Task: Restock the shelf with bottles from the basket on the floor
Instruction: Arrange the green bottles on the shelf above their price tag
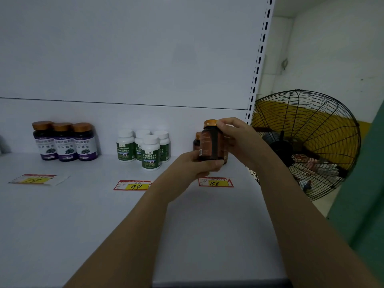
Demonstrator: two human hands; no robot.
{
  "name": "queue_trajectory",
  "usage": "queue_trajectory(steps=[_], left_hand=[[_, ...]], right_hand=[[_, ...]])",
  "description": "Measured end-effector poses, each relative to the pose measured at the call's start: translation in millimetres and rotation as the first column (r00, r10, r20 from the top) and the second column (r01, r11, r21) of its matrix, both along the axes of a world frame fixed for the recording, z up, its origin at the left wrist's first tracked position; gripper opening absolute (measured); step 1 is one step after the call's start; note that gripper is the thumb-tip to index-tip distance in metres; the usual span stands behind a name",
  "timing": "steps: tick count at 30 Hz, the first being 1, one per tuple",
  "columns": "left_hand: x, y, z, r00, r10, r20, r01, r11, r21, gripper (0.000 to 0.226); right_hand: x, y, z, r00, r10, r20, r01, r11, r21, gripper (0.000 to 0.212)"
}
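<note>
Head view, the only view supplied.

The brown bottle [212, 142] with the orange cap is held in both hands above the right end of the shelf [83, 215]. Its long axis stands close to vertical, cap uppermost. Whether its base touches the shelf board cannot be told, because fingers cover it.

The left hand [195, 165] comes in from below and to the left. Its fingers are curled round the bottom of the bottle and cup it from underneath. The right hand [234, 140] comes in from the right. Its fingers wrap the upper body, and one fingertip rests at the edge of the cap. Both hands are closed on the same bottle, and neither is free.

The deciding relation is this: the bottle lies directly ahead of both hands, towards the back panel. A second brown bottle [197, 140] stands just behind it and slightly to the left, near the back of the shelf and partly hidden. The price tag [215, 182] marked 158 lies flat on the board in front of and below the held bottle, so this appears to be the right bay.

Judgement: the bottle should be set down upright beside the standing one, and the left hand must clear the base first.

The white bottles [145, 148] stand well apart to the left, and the purple bottles [64, 141] further left again. A fan [305, 142] stands beyond the shelf's right edge. The basket is not in view.
</note>
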State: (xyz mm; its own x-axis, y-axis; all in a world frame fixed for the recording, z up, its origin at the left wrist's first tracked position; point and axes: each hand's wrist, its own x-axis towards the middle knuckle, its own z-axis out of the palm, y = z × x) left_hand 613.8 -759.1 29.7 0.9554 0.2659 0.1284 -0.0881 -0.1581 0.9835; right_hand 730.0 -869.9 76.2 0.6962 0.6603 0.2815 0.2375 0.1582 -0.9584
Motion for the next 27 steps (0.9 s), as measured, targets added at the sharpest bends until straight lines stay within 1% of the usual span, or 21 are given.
queue_trajectory(steps=[2,4,7,9,11,15,17,19,21,23,24,27], left_hand=[[0.6,-0.7,0.1,0.999,0.043,0.004,-0.043,0.998,0.040,0.038],[1.1,-1.3,0.9,0.989,0.143,0.045,-0.147,0.984,0.102,0.036],[2.4,1.0,0.5,0.950,0.285,0.126,-0.300,0.946,0.123,0.050],[3.2,2.7,-0.8,0.935,0.312,0.165,-0.334,0.935,0.122,0.056],[3.3,2.5,-1.7,0.929,0.320,0.189,-0.348,0.927,0.140,0.058],[3.7,2.1,-2.0,0.923,0.308,0.230,-0.350,0.921,0.173,0.055],[4.8,2.2,-3.4,0.922,0.309,0.233,-0.355,0.915,0.191,0.052],[4.5,0.5,-5.4,0.924,0.309,0.226,-0.358,0.906,0.226,0.050],[3.5,-0.1,-7.5,0.923,0.313,0.225,-0.368,0.888,0.275,0.050],[1.1,-2.0,-6.5,0.914,0.332,0.235,-0.396,0.859,0.325,0.049],[-0.3,-3.9,-4.6,0.908,0.342,0.242,-0.411,0.840,0.354,0.048],[-2.1,-12.0,3.7,0.902,0.360,0.240,-0.432,0.763,0.480,0.042]], right_hand=[[-0.4,-0.3,-1.0,1.000,0.010,-0.018,-0.009,1.000,0.010,0.023],[-0.3,-0.8,-1.0,0.996,0.059,-0.062,-0.056,0.997,0.048,0.025],[1.4,-1.6,-2.1,0.976,0.189,-0.110,-0.174,0.976,0.128,0.039],[1.5,-1.5,-3.2,0.966,0.236,-0.107,-0.218,0.963,0.156,0.044],[0.7,-1.5,-3.5,0.964,0.254,-0.083,-0.238,0.957,0.164,0.045],[0.3,-2.8,-1.2,0.965,0.261,-0.020,-0.256,0.957,0.138,0.037],[-0.8,-3.4,0.0,0.972,0.235,0.010,-0.235,0.967,0.101,0.031],[-3.1,-5.2,1.1,0.983,0.177,0.052,-0.179,0.983,0.042,0.028],[-5.3,-6.9,4.0,0.982,0.081,0.172,-0.068,0.995,-0.077,0.029],[-8.6,-9.2,13.0,0.948,0.027,0.318,0.043,0.977,-0.211,0.028],[-10.7,-10.5,19.8,0.922,0.026,0.386,0.087,0.958,-0.271,0.029],[-19.9,-14.3,45.7,0.828,0.075,0.555,0.200,0.886,-0.418,0.030]])
